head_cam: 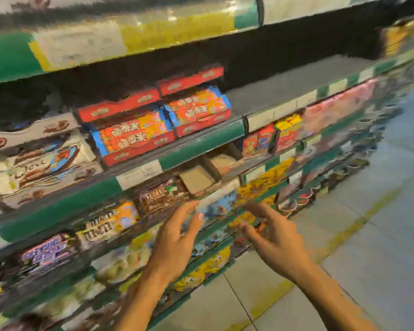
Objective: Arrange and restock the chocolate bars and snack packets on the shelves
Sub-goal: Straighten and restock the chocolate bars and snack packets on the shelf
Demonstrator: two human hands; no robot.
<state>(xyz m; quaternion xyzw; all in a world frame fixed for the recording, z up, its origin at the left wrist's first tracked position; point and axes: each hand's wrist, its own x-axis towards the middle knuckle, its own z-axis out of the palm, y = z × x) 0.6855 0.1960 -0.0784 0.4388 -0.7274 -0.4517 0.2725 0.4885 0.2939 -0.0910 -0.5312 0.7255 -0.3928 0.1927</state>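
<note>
The blue and yellow snack packets (225, 206) lie on a lower shelf, just behind both hands, and the picture is too blurred there to tell how neatly they sit. To their left on the same level are brown chocolate packs (160, 194) and an open cardboard box (196, 179). One shelf higher stand two red display boxes (153, 120) with orange bars, and right of them that shelf (296, 89) is bare.

I judge that the person is between two grasps, reaching in to straighten or take the packets. The next move calls for closing the fingers on one packet and not pushing its neighbours backward.

The left hand (177, 237) is raised with the back toward the camera, the fingers loosely spread and a little bent, and it holds nothing. The right hand (270, 235) reaches in from the right, fingers also apart and relaxed, holding nothing. Whether the fingertips touch the packets, I cannot tell
</note>
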